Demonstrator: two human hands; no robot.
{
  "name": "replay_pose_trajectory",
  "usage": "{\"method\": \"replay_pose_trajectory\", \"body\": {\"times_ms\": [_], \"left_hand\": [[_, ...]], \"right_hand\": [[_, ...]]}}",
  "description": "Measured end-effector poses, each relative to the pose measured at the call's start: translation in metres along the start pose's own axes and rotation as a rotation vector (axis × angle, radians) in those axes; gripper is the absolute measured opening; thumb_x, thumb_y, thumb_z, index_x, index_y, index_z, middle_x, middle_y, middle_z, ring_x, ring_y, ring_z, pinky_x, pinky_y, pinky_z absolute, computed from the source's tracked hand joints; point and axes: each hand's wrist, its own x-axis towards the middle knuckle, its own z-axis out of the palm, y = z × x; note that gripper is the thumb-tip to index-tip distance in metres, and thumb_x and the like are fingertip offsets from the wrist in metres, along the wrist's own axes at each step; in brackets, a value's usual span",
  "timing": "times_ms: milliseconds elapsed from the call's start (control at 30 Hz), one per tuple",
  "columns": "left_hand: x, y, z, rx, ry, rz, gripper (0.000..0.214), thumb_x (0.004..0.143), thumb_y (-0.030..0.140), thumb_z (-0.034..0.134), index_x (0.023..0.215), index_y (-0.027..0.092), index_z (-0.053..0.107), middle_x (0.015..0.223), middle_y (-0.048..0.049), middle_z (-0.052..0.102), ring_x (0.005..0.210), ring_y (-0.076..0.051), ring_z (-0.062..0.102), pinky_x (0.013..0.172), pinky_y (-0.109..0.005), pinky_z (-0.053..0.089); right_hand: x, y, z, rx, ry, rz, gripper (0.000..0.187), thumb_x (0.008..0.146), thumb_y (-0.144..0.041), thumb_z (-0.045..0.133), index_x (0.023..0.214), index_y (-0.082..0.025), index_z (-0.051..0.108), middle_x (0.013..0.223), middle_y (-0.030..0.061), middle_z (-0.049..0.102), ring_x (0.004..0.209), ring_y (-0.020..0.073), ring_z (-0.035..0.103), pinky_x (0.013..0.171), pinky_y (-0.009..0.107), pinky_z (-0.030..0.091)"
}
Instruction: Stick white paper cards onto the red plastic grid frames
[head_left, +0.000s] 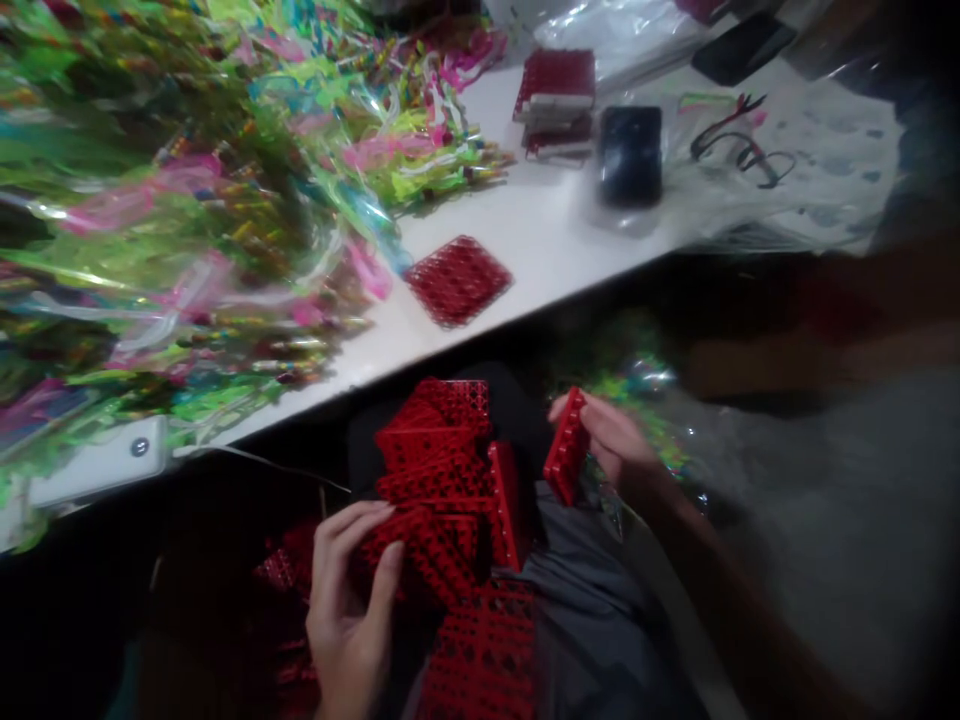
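Note:
In my lap lies a heap of red perforated plastic lattice pieces [431, 470], some with raised edges. My left hand [349, 600] rests against the lower part of this heap, its fingers curled over a red piece. My right hand [607, 440] is raised to the right of the heap and pinches a narrow red lattice piece [566, 447] seen edge-on. Another red lattice piece [508, 505] stands on edge in the heap between my hands. More red lattice [484, 655] lies below, over my grey clothing [592, 570].
A white table edge [480, 330] runs diagonally ahead. On the table lie a big mass of shiny multicoloured cellophane strands [225, 200], a red lattice square [457, 280], stacked red pieces [555, 105], a dark blue packet [631, 155], a black phone [742, 50] and dark wires [739, 140].

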Motion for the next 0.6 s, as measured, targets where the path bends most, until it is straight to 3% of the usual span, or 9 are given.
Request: {"method": "replay_pose_trajectory", "body": {"times_ms": [100, 200, 267, 367, 433, 500, 600], "left_hand": [[-0.008, -0.008, 0.001, 0.082, -0.035, 0.113, 0.022, 0.101, 0.029, 0.071, 0.122, 0.033, 0.075, 0.133, -0.004, 0.063, 0.13, -0.025, 0.058, 0.119, -0.039, 0.042], [-0.012, -0.019, 0.004, 0.084, 0.024, 0.05, 0.039, 0.1, 0.034, 0.073, 0.139, 0.034, 0.068, 0.152, -0.0069, 0.054, 0.149, -0.031, 0.045, 0.132, -0.052, 0.026], [-0.013, -0.026, 0.005, 0.044, 0.053, -0.033, 0.061, 0.097, 0.039, 0.077, 0.154, 0.035, 0.056, 0.164, -0.0086, 0.044, 0.157, -0.035, 0.037, 0.135, -0.055, 0.024], [-0.016, -0.029, 0.006, -0.077, 0.025, -0.222, 0.074, 0.097, 0.048, 0.075, 0.163, 0.033, 0.045, 0.167, -0.01, 0.046, 0.158, -0.036, 0.04, 0.134, -0.054, 0.031], [-0.019, -0.027, 0.006, -0.121, 0.018, -0.321, 0.072, 0.097, 0.053, 0.073, 0.16, 0.031, 0.048, 0.163, -0.0108, 0.052, 0.154, -0.037, 0.047, 0.132, -0.053, 0.034], [-0.019, -0.023, 0.008, -0.109, 0.041, -0.346, 0.068, 0.095, 0.056, 0.075, 0.154, 0.028, 0.055, 0.159, -0.0111, 0.057, 0.151, -0.037, 0.051, 0.132, -0.053, 0.035], [-0.014, -0.022, 0.012, -0.062, 0.096, -0.288, 0.066, 0.089, 0.061, 0.078, 0.143, 0.026, 0.063, 0.148, -0.0119, 0.065, 0.146, -0.04, 0.056, 0.13, -0.056, 0.037]], "right_hand": [[-0.002, -0.013, -0.009, -0.04, 0.102, -0.064, 0.03, 0.098, -0.056, 0.066, 0.098, -0.026, 0.068, 0.087, 0.0018, 0.067, 0.079, 0.02, 0.064, 0.071, 0.031, 0.056], [-0.015, -0.02, -0.009, -0.13, 0.234, -0.141, 0.025, 0.099, -0.052, 0.067, 0.108, -0.028, 0.067, 0.109, 0.0049, 0.073, 0.099, 0.0233, 0.071, 0.086, 0.035, 0.06], [-0.031, -0.021, 0.0, -0.21, 0.252, -0.155, 0.026, 0.097, -0.051, 0.071, 0.109, -0.028, 0.068, 0.119, 0.0075, 0.076, 0.106, 0.0266, 0.074, 0.09, 0.04, 0.061], [-0.061, -0.022, 0.022, -0.448, 0.065, -0.124, 0.035, 0.101, -0.049, 0.066, 0.129, -0.027, 0.069, 0.129, 0.0093, 0.079, 0.104, 0.029, 0.079, 0.093, 0.046, 0.065], [-0.074, -0.023, 0.035, -0.634, -0.094, -0.114, 0.049, 0.106, -0.05, 0.056, 0.148, -0.025, 0.061, 0.144, 0.0114, 0.073, 0.119, 0.0314, 0.077, 0.102, 0.052, 0.064], [-0.077, -0.023, 0.043, -0.76, -0.166, -0.108, 0.058, 0.106, -0.054, 0.053, 0.155, -0.023, 0.057, 0.151, 0.0135, 0.068, 0.134, 0.0348, 0.07, 0.111, 0.058, 0.06], [-0.066, -0.019, 0.043, -0.815, -0.18, -0.085, 0.065, 0.102, -0.06, 0.054, 0.152, -0.019, 0.064, 0.144, 0.0181, 0.07, 0.133, 0.0395, 0.069, 0.111, 0.062, 0.059]]}}
